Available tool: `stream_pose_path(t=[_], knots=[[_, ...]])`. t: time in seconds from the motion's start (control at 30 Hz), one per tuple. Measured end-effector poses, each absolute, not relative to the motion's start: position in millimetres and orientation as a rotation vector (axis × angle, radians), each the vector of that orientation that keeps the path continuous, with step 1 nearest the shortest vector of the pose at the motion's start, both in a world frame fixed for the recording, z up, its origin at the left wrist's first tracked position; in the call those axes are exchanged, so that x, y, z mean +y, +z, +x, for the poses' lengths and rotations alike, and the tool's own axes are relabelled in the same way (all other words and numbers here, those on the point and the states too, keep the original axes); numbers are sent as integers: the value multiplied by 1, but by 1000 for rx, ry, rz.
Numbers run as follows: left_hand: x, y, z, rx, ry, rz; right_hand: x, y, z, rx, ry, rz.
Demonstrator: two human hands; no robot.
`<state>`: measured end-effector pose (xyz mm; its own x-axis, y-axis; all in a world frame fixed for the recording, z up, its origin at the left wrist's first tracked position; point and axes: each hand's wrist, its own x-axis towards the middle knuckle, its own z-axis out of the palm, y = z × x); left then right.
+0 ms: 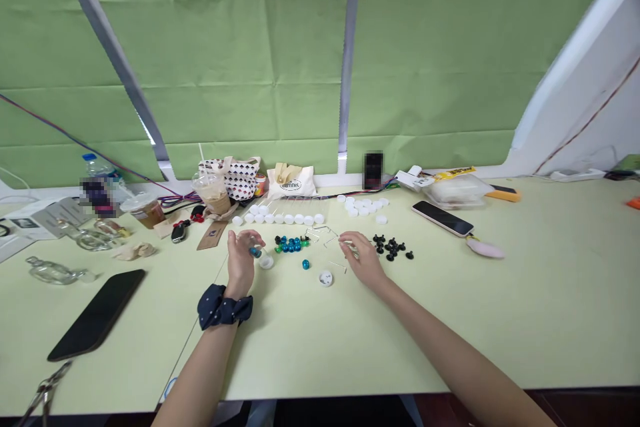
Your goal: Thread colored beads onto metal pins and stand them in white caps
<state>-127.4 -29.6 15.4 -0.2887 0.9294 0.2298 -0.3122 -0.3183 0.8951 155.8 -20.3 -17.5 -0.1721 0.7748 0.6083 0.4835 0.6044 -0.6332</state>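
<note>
Head view shows two bare hands above a pale table point(300, 340), with many small parts between and around them. The left hand point(242, 259) is curled, and it seems to hold a small blue piece point(255, 251) near the thumb, just above a white cup point(266, 261) which has its hollow side up. The right hand point(361, 257) has its fingers loosely bent, close to the thin metal hooks point(331, 241); I cannot tell whether the fingertips pinch one of them. As I judge, the work is somewhere in its middle, because a good quantity of parts lies loose. Behind the hands, several white caps point(289, 219) are set side by side in a fairly neat row, and this looks like the most ordered portion. A second white group point(367, 204), to the right of the row, is scattered without order. Between the hands, blue and green beads point(291, 247) are gathered in a cluster, while a single blue bead point(305, 265) stands apart, nearer to the person. A round white dish point(326, 278) contains small bits, too small to identify, and one metal rod point(338, 266) lies beyond it. Beside the right hand, the black pegs point(392, 255) also lie separate, apparently unused. Whether the caps in the row are finished, the view does not show.
</note>
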Motion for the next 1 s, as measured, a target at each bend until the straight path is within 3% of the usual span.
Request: stream_pose_path(t=[1.0], knots=[[-26, 11, -134, 1045, 1613, 1201, -21, -29, 143, -2403, 1, -1515]])
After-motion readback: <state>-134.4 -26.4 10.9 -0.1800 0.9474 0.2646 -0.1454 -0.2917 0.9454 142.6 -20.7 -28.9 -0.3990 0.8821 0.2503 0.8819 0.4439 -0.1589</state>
